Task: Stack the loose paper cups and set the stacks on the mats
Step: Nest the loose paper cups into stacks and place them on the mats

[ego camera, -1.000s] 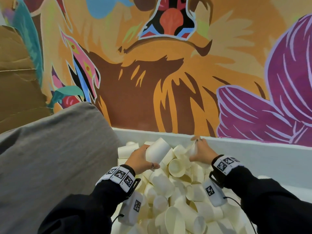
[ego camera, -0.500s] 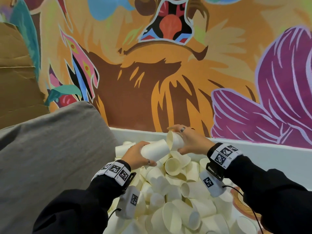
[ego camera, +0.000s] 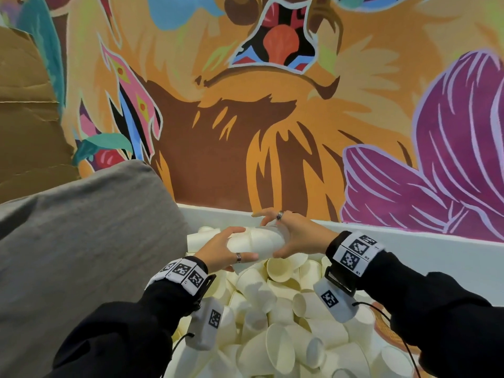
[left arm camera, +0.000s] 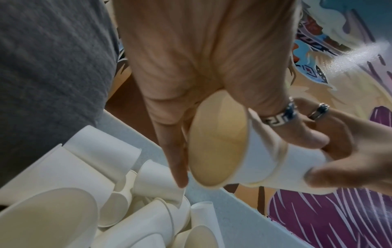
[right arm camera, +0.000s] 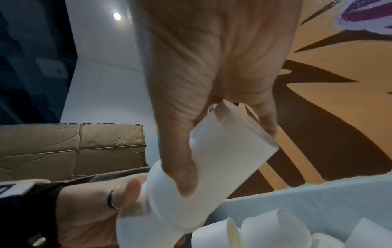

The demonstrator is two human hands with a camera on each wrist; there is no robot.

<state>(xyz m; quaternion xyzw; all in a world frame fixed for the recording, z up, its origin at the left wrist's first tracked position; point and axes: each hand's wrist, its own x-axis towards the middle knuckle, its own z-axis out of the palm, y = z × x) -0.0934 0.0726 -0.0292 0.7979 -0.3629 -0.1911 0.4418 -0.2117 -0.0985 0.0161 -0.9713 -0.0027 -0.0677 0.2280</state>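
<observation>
Two white paper cups [ego camera: 259,242] lie sideways in the air, one nested in the other, above a heap of loose cups [ego camera: 275,317]. My left hand [ego camera: 244,242] grips the inner cup [left arm camera: 218,147], whose open mouth faces the left wrist camera. My right hand [ego camera: 272,233] holds the outer cup [right arm camera: 229,147] with thumb and fingers round its base end. In the right wrist view the left hand's cup [right arm camera: 161,209] sits lower left. An orange patterned mat [ego camera: 381,323] peeks out at the heap's right edge, mostly hidden by cups and my sleeve.
A grey cushion [ego camera: 81,241] fills the left side, right against the heap. A white ledge [ego camera: 409,246] runs behind the cups under the painted wall [ego camera: 272,132]. Brown cardboard [ego camera: 24,118] stands at the far left.
My right hand lifted a cup off the back of the heap and brought it to the cup in my left hand. The two cups now sit pushed together.
</observation>
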